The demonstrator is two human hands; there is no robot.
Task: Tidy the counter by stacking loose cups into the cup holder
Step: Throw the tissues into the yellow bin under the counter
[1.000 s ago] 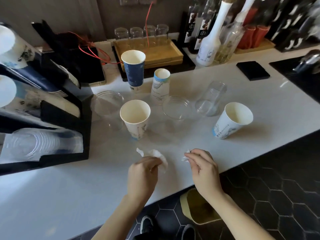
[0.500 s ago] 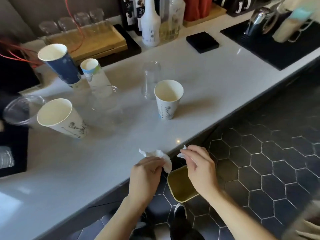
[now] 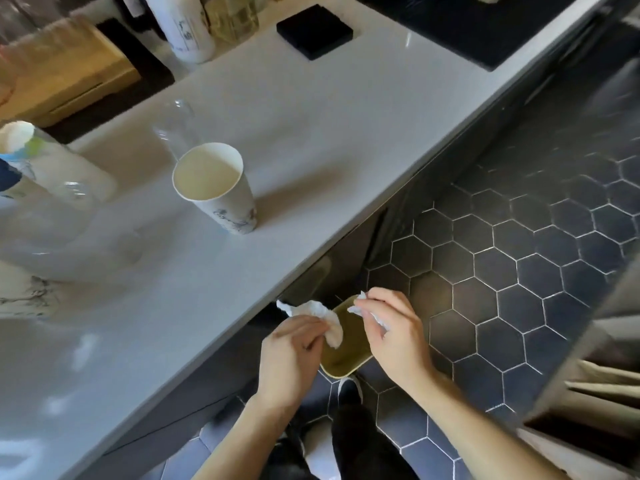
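Observation:
A white printed paper cup (image 3: 214, 188) stands upright on the white counter (image 3: 311, 140). Behind it is a clear plastic cup (image 3: 173, 128), upside down. At the far left edge stands a pale paper cup (image 3: 24, 150), and blurred clear cups lie near it. The cup holder is out of view. My left hand (image 3: 291, 355) pinches a crumpled white tissue (image 3: 311, 315). My right hand (image 3: 394, 334) pinches a smaller tissue scrap (image 3: 360, 308). Both hands hover past the counter's front edge, over a small yellow-green bin (image 3: 346, 348) on the floor.
At the back of the counter are a wooden tray (image 3: 59, 77), a white bottle (image 3: 183, 32), a black square coaster (image 3: 313, 31) and a black mat (image 3: 485, 26). Dark hexagon floor tiles (image 3: 519, 265) fill the right. My shoes show below.
The view has swung right and down, so the cup holder and the left cups have left the frame. Both hands, still holding tissue, have moved off the counter to above the floor bin.

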